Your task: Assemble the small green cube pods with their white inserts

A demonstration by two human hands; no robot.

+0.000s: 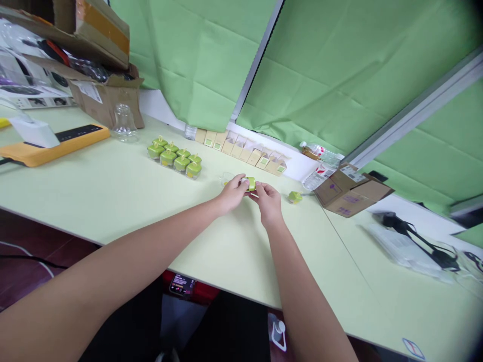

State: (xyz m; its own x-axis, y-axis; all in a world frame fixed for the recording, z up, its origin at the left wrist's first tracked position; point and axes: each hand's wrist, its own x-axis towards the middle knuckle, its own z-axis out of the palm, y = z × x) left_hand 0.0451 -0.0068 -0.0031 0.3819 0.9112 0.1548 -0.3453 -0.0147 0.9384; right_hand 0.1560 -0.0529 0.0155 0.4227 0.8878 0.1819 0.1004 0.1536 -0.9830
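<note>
My left hand [232, 195] pinches the left side of a small green case [251, 184] above the table. My right hand [269, 201] has its fingertips closed on the right side of the same case. Its underside is hidden by the fingers. Just behind my left hand lies a clear plastic piece [226, 178], partly covered. To the right of my right hand sits a single green-topped container [295, 197]. Farther left, several green-topped clear containers [181, 163] stand together in rows, with small yellowish loops on top.
A row of small cardboard boxes [247, 151] lines the wall. Plastic bottles [318, 176] lie beside a cardboard carton [349, 191] on the right. An orange power strip [75, 141], a clear jar [124, 123] and a large open carton [109, 98] occupy the left. Black cables [418, 239] rest far right.
</note>
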